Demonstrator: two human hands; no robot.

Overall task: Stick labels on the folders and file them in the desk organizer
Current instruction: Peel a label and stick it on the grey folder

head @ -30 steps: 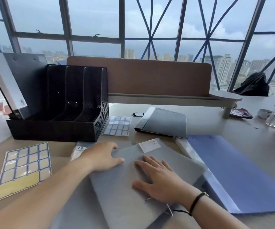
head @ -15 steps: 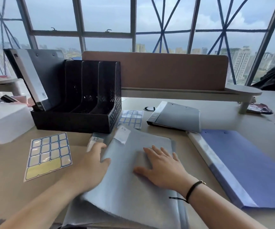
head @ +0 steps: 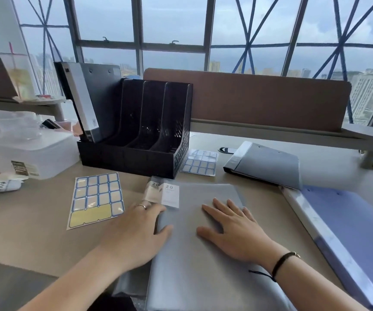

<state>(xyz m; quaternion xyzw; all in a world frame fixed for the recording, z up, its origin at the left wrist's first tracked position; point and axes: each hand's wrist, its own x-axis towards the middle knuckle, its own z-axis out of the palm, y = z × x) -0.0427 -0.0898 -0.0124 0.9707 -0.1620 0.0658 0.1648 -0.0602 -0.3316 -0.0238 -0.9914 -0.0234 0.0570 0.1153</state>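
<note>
Tall windows with crossed blue bracing stood behind the tan table (head: 203,140), where a grey folder (head: 203,254) lay flat near the front edge, its matte cover slightly translucent and a white label (head: 170,195) printed "20" stuck at its far left corner. The right hand (head: 237,230) rested palm down on the cover, fingers straight and spread, grip apart. The left hand (head: 136,236) sat at the folder's left edge, thumb on the cover and fingers bent over the edge; whether its grip was clamped on the folder I cannot tell. A black organizer (head: 140,135) stood just beyond, with a dark folder (head: 86,102) leaning in its leftmost slot. One sheet of blue-bordered stickers (head: 95,199) lay left of the hands, another sheet (head: 200,162) beside the organizer. A second grey folder (head: 268,164) and a blue folder (head: 349,232) lay to the right.
</note>
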